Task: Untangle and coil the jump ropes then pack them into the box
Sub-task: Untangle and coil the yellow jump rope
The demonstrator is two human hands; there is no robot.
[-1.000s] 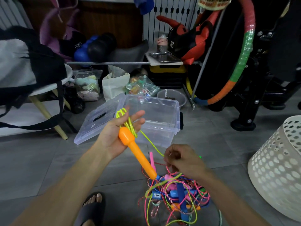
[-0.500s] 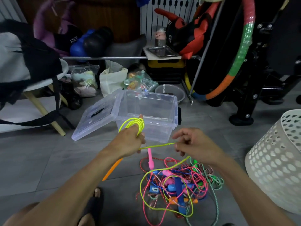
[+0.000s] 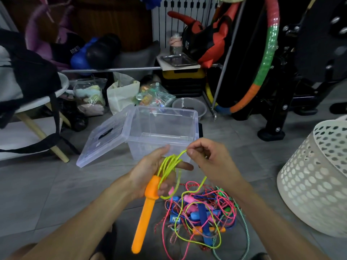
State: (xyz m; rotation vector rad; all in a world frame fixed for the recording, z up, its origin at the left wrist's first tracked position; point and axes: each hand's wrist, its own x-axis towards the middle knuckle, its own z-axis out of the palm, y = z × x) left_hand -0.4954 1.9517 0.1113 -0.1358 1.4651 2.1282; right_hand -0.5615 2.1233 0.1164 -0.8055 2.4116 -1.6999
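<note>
Coiling is under way on the first rope only: the neon yellow-green plastic cord (image 3: 169, 164) lies in several loops across the left hand (image 3: 150, 173), whose fingers curl loosely round the loops and the top of the orange plastic rope handle (image 3: 144, 209), which hangs down toward the floor. The right hand (image 3: 208, 160) pinches the cord between thumb and forefinger just above the loops, feeding another turn. The cord's free length trails down into the tangled pile of pink, blue, green and striped jump ropes (image 3: 201, 218) on the grey tiled floor, so most of the untangling is left, in my judgement. The clear plastic storage box (image 3: 165, 128) sits open just behind the hands, lid (image 3: 103, 137) leaning at its left, nothing visibly packed in it. Against half a second ago: the left palm has turned upward, the handle shows in full, and the right hand has come in from stretching the cord sideways to meet the loops.
</note>
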